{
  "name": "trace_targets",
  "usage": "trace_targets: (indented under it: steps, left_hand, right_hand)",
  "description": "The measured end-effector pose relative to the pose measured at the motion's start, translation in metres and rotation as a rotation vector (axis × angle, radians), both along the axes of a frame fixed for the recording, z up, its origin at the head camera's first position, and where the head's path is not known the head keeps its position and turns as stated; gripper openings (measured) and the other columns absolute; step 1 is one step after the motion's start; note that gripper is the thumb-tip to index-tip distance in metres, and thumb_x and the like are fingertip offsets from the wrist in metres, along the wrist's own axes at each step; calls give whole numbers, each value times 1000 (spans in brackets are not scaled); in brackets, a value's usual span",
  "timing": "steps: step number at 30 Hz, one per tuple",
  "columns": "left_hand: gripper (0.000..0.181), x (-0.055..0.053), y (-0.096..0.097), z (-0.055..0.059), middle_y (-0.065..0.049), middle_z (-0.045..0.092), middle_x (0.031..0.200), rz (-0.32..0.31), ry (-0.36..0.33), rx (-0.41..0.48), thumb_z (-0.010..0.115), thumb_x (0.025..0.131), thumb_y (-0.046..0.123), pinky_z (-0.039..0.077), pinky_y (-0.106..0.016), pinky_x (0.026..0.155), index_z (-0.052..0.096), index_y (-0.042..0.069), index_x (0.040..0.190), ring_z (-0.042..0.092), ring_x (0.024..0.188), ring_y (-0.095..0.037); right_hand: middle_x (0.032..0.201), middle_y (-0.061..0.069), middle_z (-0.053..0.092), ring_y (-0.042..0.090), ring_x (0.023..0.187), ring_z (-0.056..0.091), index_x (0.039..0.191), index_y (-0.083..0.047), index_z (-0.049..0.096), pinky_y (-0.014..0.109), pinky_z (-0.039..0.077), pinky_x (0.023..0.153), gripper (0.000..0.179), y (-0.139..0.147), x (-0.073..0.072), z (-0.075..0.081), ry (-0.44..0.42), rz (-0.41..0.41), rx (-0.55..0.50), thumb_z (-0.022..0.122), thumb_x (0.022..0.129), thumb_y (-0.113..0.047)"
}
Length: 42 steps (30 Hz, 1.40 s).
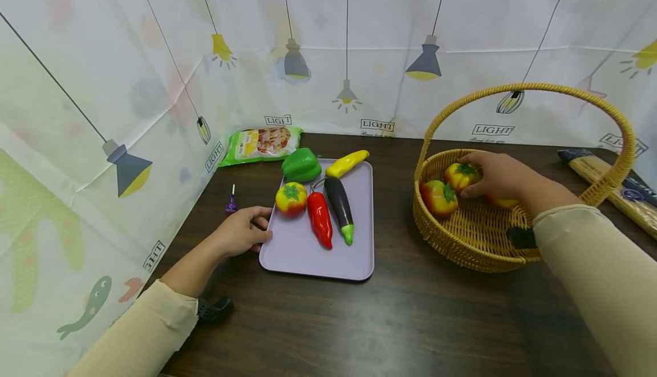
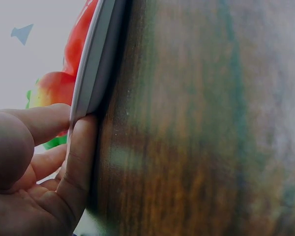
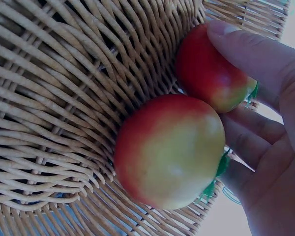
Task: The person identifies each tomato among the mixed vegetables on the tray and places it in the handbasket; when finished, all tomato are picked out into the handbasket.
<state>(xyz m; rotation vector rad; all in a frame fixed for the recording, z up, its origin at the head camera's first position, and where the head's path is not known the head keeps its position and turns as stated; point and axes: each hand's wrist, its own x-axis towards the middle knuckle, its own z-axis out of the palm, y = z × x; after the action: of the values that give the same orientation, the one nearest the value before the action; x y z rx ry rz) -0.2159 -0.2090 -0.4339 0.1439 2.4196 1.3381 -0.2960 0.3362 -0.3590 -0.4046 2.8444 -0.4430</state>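
My left hand [image 1: 245, 230] pinches the left edge of a pale purple tray [image 1: 303, 257], fingers at its rim in the left wrist view. On the tray lie a red-yellow tomato [image 1: 291, 199], a red chili pepper [image 1: 320, 220], a dark eggplant [image 1: 339, 203], a green bell pepper [image 1: 301, 166] and a yellow pepper [image 1: 348, 163]. My right hand [image 1: 505, 178] reaches into a wicker basket [image 1: 451, 248] and grips a tomato [image 3: 211, 69] between thumb and fingers. Beside it sits a larger-looking tomato [image 3: 169, 152]. A third tomato [image 1: 502, 202] is partly hidden under the hand.
A green food packet [image 1: 264, 144] lies behind the tray, a wrapped lollipop [image 1: 232, 201] to its left. The basket's tall handle [image 1: 523, 87] arches over my right hand. A spaghetti pack [image 1: 613, 186] lies at the far right. A printed curtain [image 1: 328, 35] borders the dark table.
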Motion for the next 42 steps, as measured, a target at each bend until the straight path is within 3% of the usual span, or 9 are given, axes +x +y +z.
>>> trace_targets:
  steps: [21,29,42]
  left_hand:
    - [60,1,2,3,-17,56,110,-8,13,-2,71,94,6,59,-36,65,46,-2,148,61,78,-23]
    - [60,1,1,2,-17,56,109,-5,11,-8,71,94,6,59,-36,65,46,-2,148,61,77,-22]
    - [61,-1,0,0,-16,56,110,4,-10,-7,72,94,6,59,-36,65,46,-1,149,61,78,-23]
  right_hand:
    - [144,33,45,52,125,45,149,-2,45,74,33,101,87,-2,9,10,12,26,16,85,83,-41]
    - [148,31,43,52,129,43,153,-5,42,75,32,102,91,-8,13,22,46,51,36,85,82,-44]
    - [146,27,47,46,127,48,153,-10,43,72,37,100,83,-27,31,41,47,83,8,82,86,-40]
